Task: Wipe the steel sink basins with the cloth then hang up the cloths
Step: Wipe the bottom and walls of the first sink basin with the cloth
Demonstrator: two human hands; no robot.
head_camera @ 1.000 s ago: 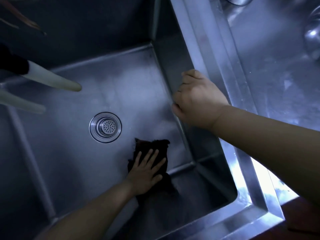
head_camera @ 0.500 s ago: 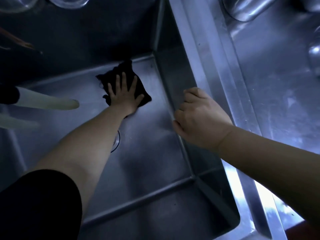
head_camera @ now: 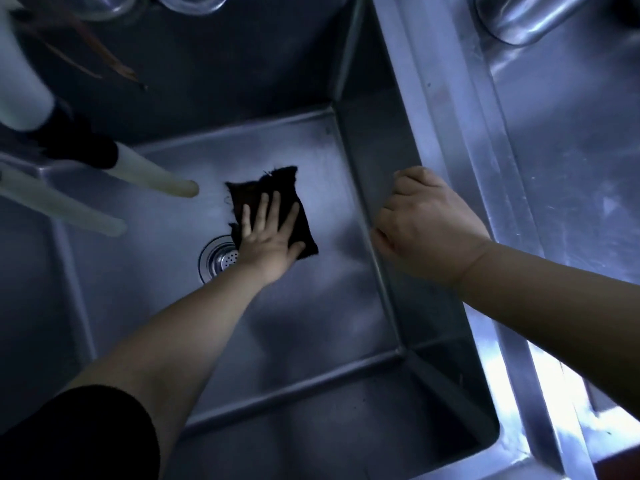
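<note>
A dark cloth [head_camera: 249, 194] lies flat on the floor of the deep steel sink basin [head_camera: 311, 327], just right of the round drain strainer [head_camera: 221, 259]. My left hand [head_camera: 268, 242] presses down on the cloth with straight, spread fingers. My right hand [head_camera: 427, 225] is at the basin's right rim, with its fingers curled over the divider [head_camera: 446, 109] between the two basins. A second steel basin [head_camera: 571, 168] lies to the right.
Two pale tube-like spouts [head_camera: 156, 176] jut in from the left over the basin, one with a dark collar. Glassware bottoms [head_camera: 194, 1] show at the top edge. A steel vessel [head_camera: 526, 19] sits at the top right.
My left hand slid the cloth from the basin's near right part to the far corner, then back toward the drain. My right hand stayed on the rim.
</note>
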